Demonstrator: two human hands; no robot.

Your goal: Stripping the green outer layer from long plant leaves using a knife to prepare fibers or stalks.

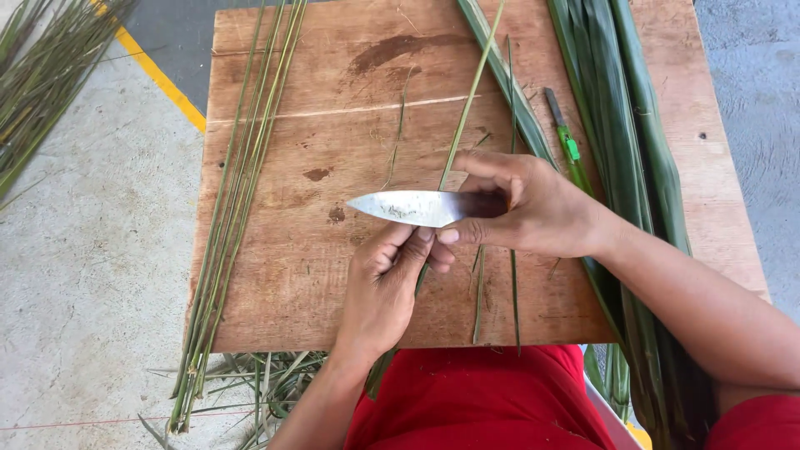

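While the right hand [533,208] wraps its fingers tight round a knife [417,207], blade flat and pointing left, the left hand [387,283] pinches a thin leaf strip [467,108] just under the blade, fingertips curled shut on it. Strip runs up and away across the board [333,125]. Stripped ribs [237,183] lie along the board's left edge; broad green leaves [625,125] on the right (a small green cutter [567,142] beside them). More ribs on the floor [83,250].

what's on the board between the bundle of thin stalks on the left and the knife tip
In the head view, nothing lies between the stalk bundle and the knife tip: only bare wooden board with two small dark stains.
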